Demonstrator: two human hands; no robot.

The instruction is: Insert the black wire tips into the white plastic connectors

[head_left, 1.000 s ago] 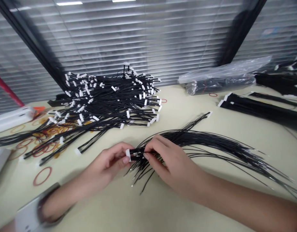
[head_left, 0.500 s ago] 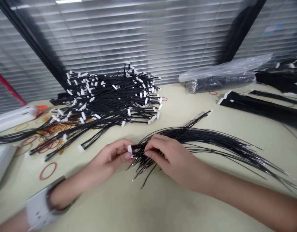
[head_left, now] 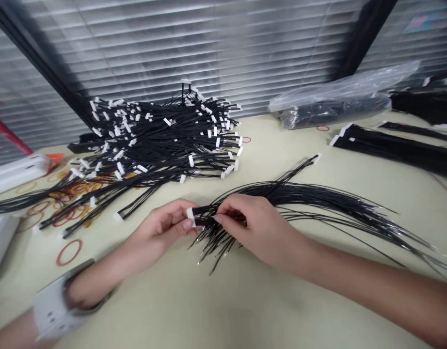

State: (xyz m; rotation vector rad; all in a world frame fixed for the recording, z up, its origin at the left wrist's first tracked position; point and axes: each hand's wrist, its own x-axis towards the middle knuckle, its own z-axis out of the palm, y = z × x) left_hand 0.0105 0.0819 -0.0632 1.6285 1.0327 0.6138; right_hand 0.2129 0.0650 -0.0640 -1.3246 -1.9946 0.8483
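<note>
Between the thumb and fingers of my left hand (head_left: 168, 225) is a white connector (head_left: 190, 217), with black wires running out of its right side. My right hand (head_left: 250, 225) is closed in a pinch on a black wire close to the connector; its fingertips hide the wire's end. Beneath both hands lies a loose bundle of black wires (head_left: 318, 198). Its short bare ends (head_left: 212, 252) fan out below my fingers, and the long ends curve away to the right. From the bundle a finished-looking end with a white connector (head_left: 317, 158) sticks up to the right.
A big heap of black cables with white connectors (head_left: 161, 131) fills the back left. Red and yellow rubber bands (head_left: 69, 252) lie scattered at left. A clear plastic bag (head_left: 332, 106) and flat black cable bundles (head_left: 394, 148) sit at back right, before window blinds (head_left: 187, 43).
The view has shifted slightly. My left hand still holds the connector, and my right fingertips are still pinched near it, with their grip on the wire slightly changed.
</note>
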